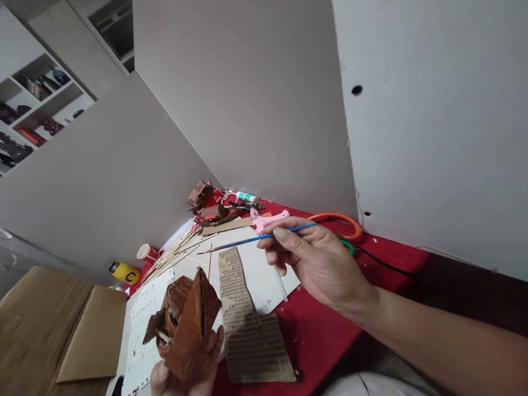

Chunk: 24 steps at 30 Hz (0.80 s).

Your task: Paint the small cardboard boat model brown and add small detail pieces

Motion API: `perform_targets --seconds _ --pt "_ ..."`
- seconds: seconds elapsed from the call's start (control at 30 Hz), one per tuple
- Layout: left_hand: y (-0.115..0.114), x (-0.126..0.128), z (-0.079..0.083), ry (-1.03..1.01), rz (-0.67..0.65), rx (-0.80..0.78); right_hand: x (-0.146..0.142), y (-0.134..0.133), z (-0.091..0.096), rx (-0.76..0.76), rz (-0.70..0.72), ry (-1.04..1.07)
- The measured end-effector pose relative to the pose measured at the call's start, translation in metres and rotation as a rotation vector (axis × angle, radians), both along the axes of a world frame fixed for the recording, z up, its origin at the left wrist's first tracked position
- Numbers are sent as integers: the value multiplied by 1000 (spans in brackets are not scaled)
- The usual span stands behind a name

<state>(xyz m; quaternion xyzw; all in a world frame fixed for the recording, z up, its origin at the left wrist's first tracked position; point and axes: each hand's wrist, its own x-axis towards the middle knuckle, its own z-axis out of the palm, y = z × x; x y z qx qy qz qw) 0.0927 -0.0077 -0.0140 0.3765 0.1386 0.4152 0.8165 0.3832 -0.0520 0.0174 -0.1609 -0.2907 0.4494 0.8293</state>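
In my left hand [197, 379] I hold up a small brown-painted cardboard model [186, 335], with angled walls and a light stick poking out near its lower left. The fingers are wrapped round its underside and partly hidden by it. My right hand [323, 259] pinches a thin blue paintbrush [252, 239] between thumb and fingers. Its dark tip points left, above the model and apart from it. Between the hands and lower down lies a strip of corrugated cardboard [252, 338] with its ridges exposed.
Thin wooden sticks [174, 254], a paper cup [147, 253] and a yellow bottle [125, 273] stand or lie at the far left. Behind are a pink glue gun [269, 220], an orange-handled tool [339, 218] and brown models [200, 195]. Large cardboard sheets [29, 331] are at left.
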Motion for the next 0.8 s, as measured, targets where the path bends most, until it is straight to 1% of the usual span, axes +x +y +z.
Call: perform_targets --seconds 0.13,0.27,0.43,0.5,0.57,0.6,0.67,0.73,0.8 --pt "0 1 4 13 -13 11 2 -8 2 34 -74 -17" --pt "0 5 6 28 -13 39 -6 -19 3 87 -176 -155" --pt "-1 7 7 -17 -3 52 -10 -22 -1 89 -385 -322" --pt "-1 5 7 -9 12 73 -8 -22 -4 80 -485 -346" --pt "-1 5 7 15 -7 89 -7 -24 -6 71 -563 -350" --pt "-1 6 7 15 -23 97 -6 -26 -6 75 -581 -349" --pt "-2 11 7 -22 -40 110 -6 -29 -4 101 -570 -353" --pt "-4 18 7 -76 -18 121 -7 -31 -1 130 -544 -378" --pt "-7 22 9 -106 2 135 -8 -30 2 133 -554 -422"
